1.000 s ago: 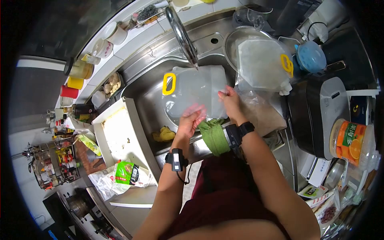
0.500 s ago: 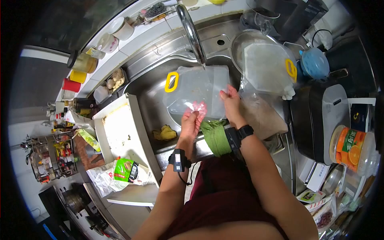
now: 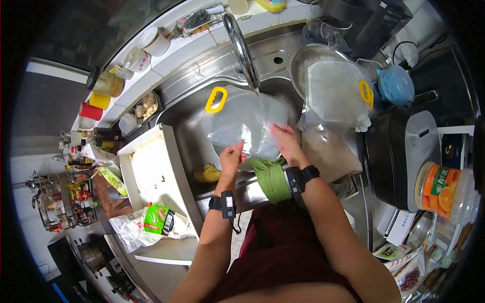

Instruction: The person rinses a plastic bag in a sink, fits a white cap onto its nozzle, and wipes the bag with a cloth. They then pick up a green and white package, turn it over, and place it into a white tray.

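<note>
A clear plastic bag [image 3: 237, 118] with a yellow handle [image 3: 216, 99] lies spread over the sink basin, beneath the chrome faucet [image 3: 241, 50]. A thin stream of water appears to fall from the spout onto it. My left hand [image 3: 233, 157] pinches the bag's near edge, fingers closed. Farther right, my right hand [image 3: 288, 142] has its fingers curled at the bag's right near side; its fingertips are slightly blurred. A green cloth [image 3: 273, 181] drapes over the sink's front rim between my wrists. Left of the bag, a yellow cloth [image 3: 207, 174] rests in the basin.
Another clear bag with a yellow handle [image 3: 336, 91] lies on a round metal pan [image 3: 299, 65] at right. A white drawer-like tray [image 3: 151, 166] stands left of the sink. A black appliance [image 3: 399, 156] borders the right side. Jars [image 3: 104, 82] line the ledge.
My left hand has moved left and slightly down along the bag, my right hand slightly down. The bag's right part has shifted and creased, and the water stream shows longer.
</note>
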A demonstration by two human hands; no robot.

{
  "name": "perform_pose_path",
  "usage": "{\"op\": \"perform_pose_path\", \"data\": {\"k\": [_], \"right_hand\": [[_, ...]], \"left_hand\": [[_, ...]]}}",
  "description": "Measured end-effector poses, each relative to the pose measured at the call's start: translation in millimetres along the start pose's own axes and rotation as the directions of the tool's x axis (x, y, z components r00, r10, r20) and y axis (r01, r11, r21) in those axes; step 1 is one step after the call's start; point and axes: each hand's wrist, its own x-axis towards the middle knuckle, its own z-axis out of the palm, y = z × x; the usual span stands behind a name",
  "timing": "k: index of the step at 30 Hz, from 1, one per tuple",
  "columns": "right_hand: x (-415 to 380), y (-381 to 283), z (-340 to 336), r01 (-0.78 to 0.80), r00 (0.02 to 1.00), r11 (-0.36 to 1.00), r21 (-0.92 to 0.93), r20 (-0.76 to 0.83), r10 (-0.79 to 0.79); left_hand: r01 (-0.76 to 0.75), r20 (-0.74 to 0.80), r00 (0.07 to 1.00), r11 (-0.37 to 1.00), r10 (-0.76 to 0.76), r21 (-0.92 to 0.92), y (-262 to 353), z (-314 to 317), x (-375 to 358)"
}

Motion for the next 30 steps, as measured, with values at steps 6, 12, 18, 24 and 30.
{"op": "perform_pose_path", "data": {"k": [6, 12, 18, 24, 30], "right_hand": [[-15, 5, 22, -0.178, 0.979, 0.982, -0.069, 0.09, 0.184], [12, 7, 22, -0.095, 0.985, 0.97, -0.222, -0.165, 0.059], [27, 24, 36, 0.103, 0.968, 0.995, 0.01, -0.231, -0.098], [32, 22, 29, -0.059, 0.986, 0.966, 0.252, 0.166, 0.017], [47, 12, -1, -0.105, 0.994, 0.942, 0.32, 0.064, 0.09]], "left_hand": [[0.034, 0.139, 0.989, 0.815, 0.058, -0.579, 12, 32, -25], [-0.107, 0.142, 0.978, 0.951, 0.154, -0.291, 5, 16, -6], [-0.069, -0.003, 0.996, 0.738, 0.091, -0.672, 6, 27, -14], [0.095, 0.117, 0.993, 0.761, -0.025, -0.642, -4, 26, -27], [-0.095, 0.047, 0.99, 0.878, 0.131, -0.469, 10, -30, 4]]}}
